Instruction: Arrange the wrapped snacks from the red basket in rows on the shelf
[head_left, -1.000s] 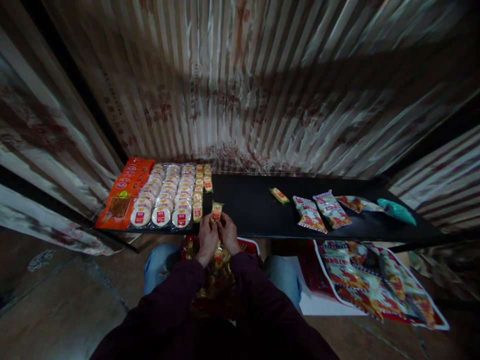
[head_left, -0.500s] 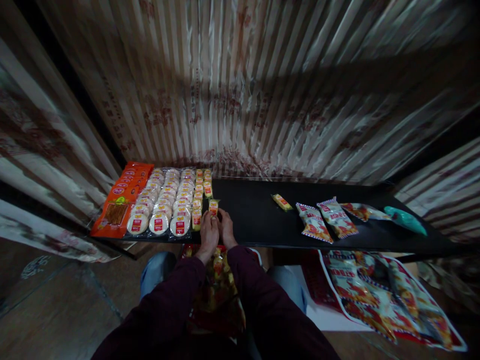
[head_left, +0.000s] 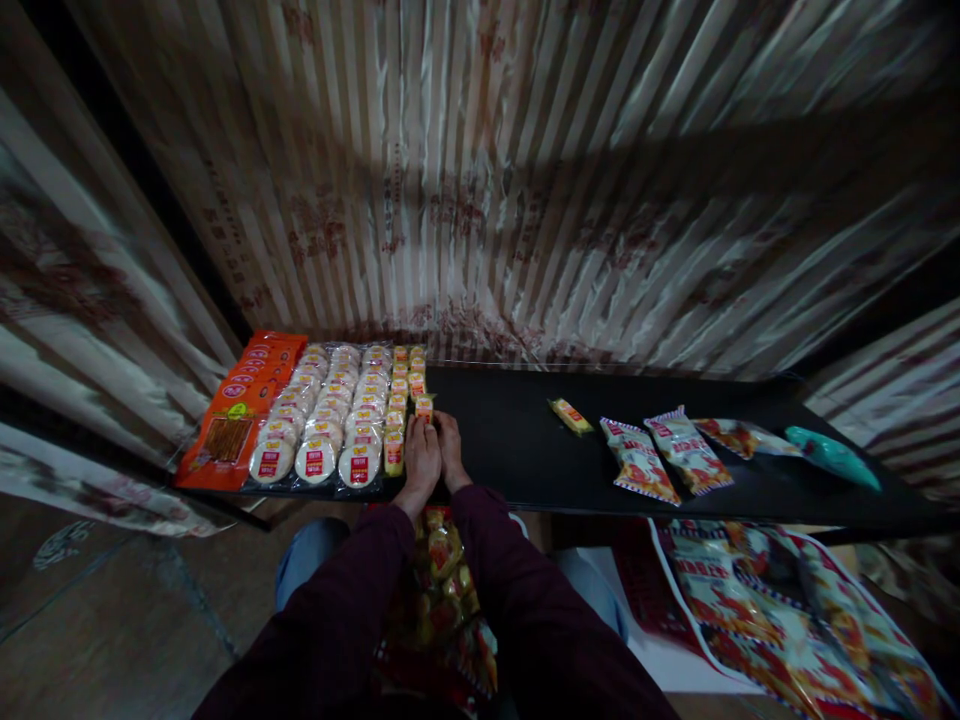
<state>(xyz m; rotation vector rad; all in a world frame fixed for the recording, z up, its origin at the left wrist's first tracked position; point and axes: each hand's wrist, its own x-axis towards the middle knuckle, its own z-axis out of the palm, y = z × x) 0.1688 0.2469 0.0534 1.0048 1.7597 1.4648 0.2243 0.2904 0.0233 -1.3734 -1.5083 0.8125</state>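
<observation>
My left hand [head_left: 423, 455] and my right hand [head_left: 450, 450] are side by side over the black shelf [head_left: 502, 430]. Between their fingertips is a small yellow-wrapped snack cake [head_left: 424, 407] with a red label; its near part is hidden by my fingers. Both hands look closed on it. It lies in line with a second column of the same cakes [head_left: 417, 383]. To its left runs a full column of these yellow packs [head_left: 394, 440]. Farther left are overlapping rows of round white packaged crackers [head_left: 358, 465].
Orange snack bags [head_left: 229, 438] lie at the shelf's left end. A single yellow pack [head_left: 571, 416], chip bags [head_left: 640, 460] and a green bag [head_left: 832, 457] lie to the right. Below are a basket of chip bags [head_left: 720, 600] and a container of yellow packs [head_left: 442, 590].
The yellow cake between my hands has moved slightly away from me, closer to the packs behind it. My view has shifted a little.
</observation>
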